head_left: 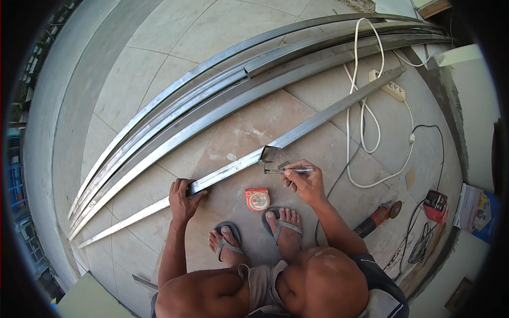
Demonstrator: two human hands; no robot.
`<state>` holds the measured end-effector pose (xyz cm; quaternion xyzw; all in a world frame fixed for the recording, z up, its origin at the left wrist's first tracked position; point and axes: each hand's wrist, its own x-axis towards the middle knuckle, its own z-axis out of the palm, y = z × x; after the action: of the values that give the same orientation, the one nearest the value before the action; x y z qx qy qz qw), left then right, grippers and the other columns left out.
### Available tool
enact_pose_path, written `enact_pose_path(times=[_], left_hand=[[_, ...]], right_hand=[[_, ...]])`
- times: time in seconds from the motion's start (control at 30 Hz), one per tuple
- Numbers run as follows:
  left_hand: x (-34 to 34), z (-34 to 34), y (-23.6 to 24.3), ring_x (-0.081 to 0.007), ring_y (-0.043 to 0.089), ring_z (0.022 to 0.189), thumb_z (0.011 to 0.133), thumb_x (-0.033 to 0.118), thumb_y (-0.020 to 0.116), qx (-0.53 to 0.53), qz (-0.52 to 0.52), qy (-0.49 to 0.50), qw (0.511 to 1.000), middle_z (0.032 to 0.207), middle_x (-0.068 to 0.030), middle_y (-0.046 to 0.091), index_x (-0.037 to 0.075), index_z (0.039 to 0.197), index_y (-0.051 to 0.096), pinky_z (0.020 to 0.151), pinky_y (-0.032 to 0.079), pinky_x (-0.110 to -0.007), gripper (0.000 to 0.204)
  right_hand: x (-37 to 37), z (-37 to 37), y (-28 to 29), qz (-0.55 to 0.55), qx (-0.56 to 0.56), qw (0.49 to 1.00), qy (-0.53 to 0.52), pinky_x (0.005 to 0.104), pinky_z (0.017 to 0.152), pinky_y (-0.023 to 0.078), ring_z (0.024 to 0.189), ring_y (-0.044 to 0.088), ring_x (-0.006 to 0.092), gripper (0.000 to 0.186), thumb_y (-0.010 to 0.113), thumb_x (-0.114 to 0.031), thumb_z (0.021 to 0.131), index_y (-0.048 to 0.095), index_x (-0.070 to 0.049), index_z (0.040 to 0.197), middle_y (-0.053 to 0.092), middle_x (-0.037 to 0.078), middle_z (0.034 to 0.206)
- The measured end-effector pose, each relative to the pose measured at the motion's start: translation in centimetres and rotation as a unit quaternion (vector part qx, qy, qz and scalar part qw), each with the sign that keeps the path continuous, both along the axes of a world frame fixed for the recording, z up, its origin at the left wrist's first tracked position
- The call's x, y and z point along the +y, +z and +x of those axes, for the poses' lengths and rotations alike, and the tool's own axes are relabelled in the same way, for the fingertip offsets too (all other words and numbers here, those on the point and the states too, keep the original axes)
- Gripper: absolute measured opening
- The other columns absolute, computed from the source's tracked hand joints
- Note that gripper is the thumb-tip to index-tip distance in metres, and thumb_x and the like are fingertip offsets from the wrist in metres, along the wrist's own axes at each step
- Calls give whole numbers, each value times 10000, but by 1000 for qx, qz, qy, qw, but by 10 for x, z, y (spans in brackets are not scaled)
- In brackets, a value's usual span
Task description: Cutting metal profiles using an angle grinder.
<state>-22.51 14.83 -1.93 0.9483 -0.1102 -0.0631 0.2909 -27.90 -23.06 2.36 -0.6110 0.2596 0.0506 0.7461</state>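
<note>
A long silvery metal profile (228,169) lies slantwise on the floor, and my left hand (183,200) is closed over it left of the middle. Its right end stops at an angled, open cut. A second metal profile (328,117) carries on from there up to the right; whether the two are joined I cannot tell. Between the fingers of my right hand (307,183) is a slim pen-like tool (303,169), its dark tip pointing left just below the cut. A red tape measure (257,200) sits on the floor between my hands, in front of my sandalled feet.
Several long metal profiles (212,121) lie across the far side. At the right are a white power strip (393,91) with looped cable, a red-and-black angle grinder (377,218), a red-and-black device (436,206) with dark cables, and a blue-and-white box (475,210) beside the wall.
</note>
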Motion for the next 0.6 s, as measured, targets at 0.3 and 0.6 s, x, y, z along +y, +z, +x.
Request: enact_pose_path(times=[0.3, 0.6], left_hand=[[4, -2, -5, -338, 604, 914, 744, 317, 900, -14, -3, -2, 1000, 980, -120, 645, 51, 1054, 697, 834, 495, -451, 456], [-4, -3, -6, -339, 603, 909, 746, 325, 895, -26, -5, -5, 1000, 977, -115, 646, 56, 1042, 698, 834, 497, -452, 446]], right_hand=[[39, 3, 18, -62, -73, 993, 62, 243, 590, 489, 681, 632, 68, 191, 711, -154, 1001, 669, 12, 1087, 693, 30, 799], [22, 6, 20, -256, -223, 930, 144, 336, 702, 548, 791, 722, 250, 194, 768, -122, 918, 714, 8, 1051, 728, 146, 934]])
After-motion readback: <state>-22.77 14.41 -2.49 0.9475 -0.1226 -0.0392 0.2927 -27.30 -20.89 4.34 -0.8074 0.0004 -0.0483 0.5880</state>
